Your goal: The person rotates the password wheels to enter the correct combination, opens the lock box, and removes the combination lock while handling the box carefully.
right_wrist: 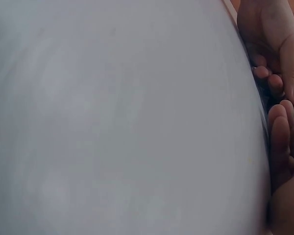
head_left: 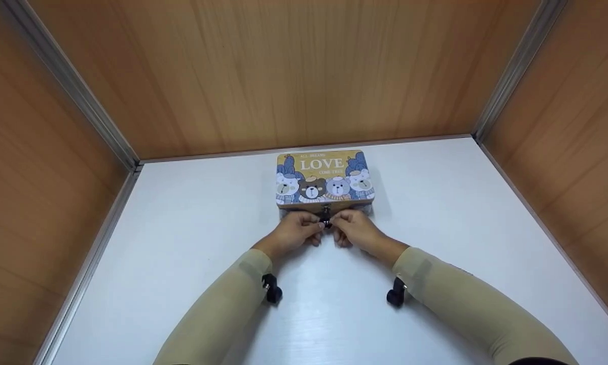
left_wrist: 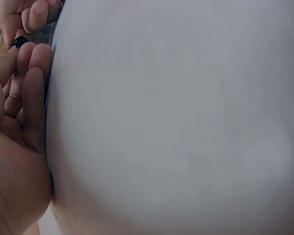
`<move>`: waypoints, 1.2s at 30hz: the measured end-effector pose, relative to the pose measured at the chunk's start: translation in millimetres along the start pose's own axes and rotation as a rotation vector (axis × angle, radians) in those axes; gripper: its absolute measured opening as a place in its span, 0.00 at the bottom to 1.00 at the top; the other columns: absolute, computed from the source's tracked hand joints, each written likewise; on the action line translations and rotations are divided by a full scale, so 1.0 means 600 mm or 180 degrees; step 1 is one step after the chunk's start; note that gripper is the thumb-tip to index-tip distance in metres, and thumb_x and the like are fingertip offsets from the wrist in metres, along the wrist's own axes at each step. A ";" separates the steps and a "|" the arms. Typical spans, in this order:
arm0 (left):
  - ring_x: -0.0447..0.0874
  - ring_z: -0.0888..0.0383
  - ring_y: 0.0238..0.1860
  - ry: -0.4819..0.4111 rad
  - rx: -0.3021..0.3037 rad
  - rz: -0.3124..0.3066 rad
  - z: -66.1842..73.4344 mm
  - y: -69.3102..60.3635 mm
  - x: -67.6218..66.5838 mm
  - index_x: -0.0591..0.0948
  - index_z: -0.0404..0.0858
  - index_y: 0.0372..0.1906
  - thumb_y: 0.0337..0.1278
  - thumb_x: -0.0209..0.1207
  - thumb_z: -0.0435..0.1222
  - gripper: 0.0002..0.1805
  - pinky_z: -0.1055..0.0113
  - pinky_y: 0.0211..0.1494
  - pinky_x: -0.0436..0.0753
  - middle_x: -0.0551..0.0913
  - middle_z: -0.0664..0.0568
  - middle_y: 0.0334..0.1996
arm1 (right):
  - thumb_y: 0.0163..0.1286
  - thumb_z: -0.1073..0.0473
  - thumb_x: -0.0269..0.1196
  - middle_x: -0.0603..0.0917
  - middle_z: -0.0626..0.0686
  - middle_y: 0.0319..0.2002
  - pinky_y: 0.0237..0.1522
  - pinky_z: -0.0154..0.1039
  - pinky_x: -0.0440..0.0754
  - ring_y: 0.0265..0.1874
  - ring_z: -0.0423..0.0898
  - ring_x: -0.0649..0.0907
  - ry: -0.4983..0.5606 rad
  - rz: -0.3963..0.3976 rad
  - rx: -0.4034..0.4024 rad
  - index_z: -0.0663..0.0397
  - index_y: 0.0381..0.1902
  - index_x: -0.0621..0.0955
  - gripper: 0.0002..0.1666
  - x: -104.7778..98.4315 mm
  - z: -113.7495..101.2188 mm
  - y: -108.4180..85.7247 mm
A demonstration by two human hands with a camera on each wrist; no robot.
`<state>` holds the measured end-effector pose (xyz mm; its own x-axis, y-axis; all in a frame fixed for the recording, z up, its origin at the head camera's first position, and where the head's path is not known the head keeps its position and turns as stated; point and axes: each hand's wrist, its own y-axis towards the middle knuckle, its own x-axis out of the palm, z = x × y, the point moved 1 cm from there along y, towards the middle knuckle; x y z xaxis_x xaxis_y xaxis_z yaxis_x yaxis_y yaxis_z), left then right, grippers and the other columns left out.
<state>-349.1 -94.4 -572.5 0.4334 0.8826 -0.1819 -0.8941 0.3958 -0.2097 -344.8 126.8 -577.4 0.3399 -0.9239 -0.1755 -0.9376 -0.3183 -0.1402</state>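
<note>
From the left, the left hand (head_left: 294, 231) reaches in from 7 o'clock, thumb and fingers pinching the small black shiny fastening (head_left: 325, 222), which sits at their tips, toward 3 o'clock. At 12 o'clock from it, touching the fingers' far side or just beyond, stands the yellow rectangular box with bear pictures and white "LOVE" lettering (head_left: 322, 165), lid down, on the white smooth tabletop (head_left: 192, 243). The right hand (head_left: 358, 231) comes from 5 o'clock, its fingers clamped on the fastening toward 9 o'clock.
</note>
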 end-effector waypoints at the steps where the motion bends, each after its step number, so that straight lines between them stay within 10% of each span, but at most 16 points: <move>1: 0.91 0.60 0.33 0.0012 0.0004 0.0003 0.000 0.000 0.000 0.88 0.29 0.55 0.85 0.64 0.34 0.10 0.67 0.43 0.94 0.90 0.51 0.35 | 0.88 0.59 0.61 0.86 0.48 0.23 0.23 0.31 0.83 0.20 0.40 0.84 0.0020 -0.0003 0.0007 0.65 0.52 0.87 0.13 0.000 0.000 -0.001; 36: 0.90 0.60 0.31 -0.0071 0.0074 0.0022 0.000 -0.001 0.004 0.88 0.26 0.55 0.85 0.63 0.33 0.11 0.69 0.40 0.91 0.89 0.50 0.33 | 0.90 0.57 0.58 0.86 0.49 0.23 0.23 0.31 0.83 0.20 0.40 0.84 0.0208 -0.0020 0.0059 0.63 0.47 0.84 0.15 0.001 -0.002 0.000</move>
<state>-347.4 -92.9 -572.6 0.4248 0.8907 -0.1618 -0.8995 0.3953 -0.1859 -344.9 126.2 -576.3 0.3396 -0.9340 -0.1107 -0.9337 -0.3206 -0.1593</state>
